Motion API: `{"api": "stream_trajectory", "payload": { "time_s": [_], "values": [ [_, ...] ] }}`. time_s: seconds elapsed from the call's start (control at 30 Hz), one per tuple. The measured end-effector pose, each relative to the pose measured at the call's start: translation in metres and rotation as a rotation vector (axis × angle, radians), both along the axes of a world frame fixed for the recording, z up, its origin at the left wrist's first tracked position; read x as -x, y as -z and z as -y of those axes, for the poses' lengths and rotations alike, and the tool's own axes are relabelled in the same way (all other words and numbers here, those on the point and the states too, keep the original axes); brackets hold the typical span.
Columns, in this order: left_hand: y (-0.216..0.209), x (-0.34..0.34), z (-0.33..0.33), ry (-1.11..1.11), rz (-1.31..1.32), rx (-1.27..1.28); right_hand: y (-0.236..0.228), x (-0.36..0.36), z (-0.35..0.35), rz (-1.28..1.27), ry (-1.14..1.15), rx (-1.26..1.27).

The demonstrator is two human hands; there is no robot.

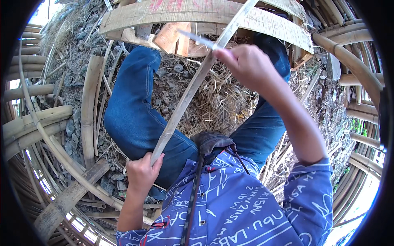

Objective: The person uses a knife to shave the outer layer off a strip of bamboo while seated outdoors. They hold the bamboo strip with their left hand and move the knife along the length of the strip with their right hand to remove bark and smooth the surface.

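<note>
A long, narrow bamboo strip (184, 104) slants from my lap up over the top edge of the view. My left hand (141, 170) is closed around its lower end, near my left thigh. My right hand (250, 63) is closed on a knife (196, 38), its handle mostly hidden in the fist. The slightly blurred blade points up and to the left and crosses the strip; whether it cuts in cannot be told. Beyond my hands, the strip passes over a pale wooden plank (164, 14).
A notched wooden block (174, 37) sits under the plank between my knees. Wood shavings (217, 96) and stones cover the ground. Bamboo poles (90, 110) lie at the left, and a thick bamboo pole (349, 57) lies at the right. A dark pouch (211, 141) rests at my waist.
</note>
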State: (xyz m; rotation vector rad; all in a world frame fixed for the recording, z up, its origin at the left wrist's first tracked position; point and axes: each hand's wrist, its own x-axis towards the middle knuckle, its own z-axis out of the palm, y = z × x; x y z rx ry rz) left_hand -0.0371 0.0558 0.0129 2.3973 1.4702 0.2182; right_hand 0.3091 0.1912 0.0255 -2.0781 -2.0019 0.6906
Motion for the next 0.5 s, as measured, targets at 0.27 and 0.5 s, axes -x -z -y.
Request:
{"api": "stream_trajectory", "payload": {
  "time_s": [0.27, 0.5],
  "values": [
    [0.001, 0.005, 0.003, -0.003, 0.005, 0.014, -0.006, -0.005, -0.011, 0.086, -0.006, 0.044],
    [-0.005, 0.000, -0.002, -0.004, 0.046, 0.019, -0.005, -0.034, -0.025, 0.006, 0.220, -0.030]
  ]
}}
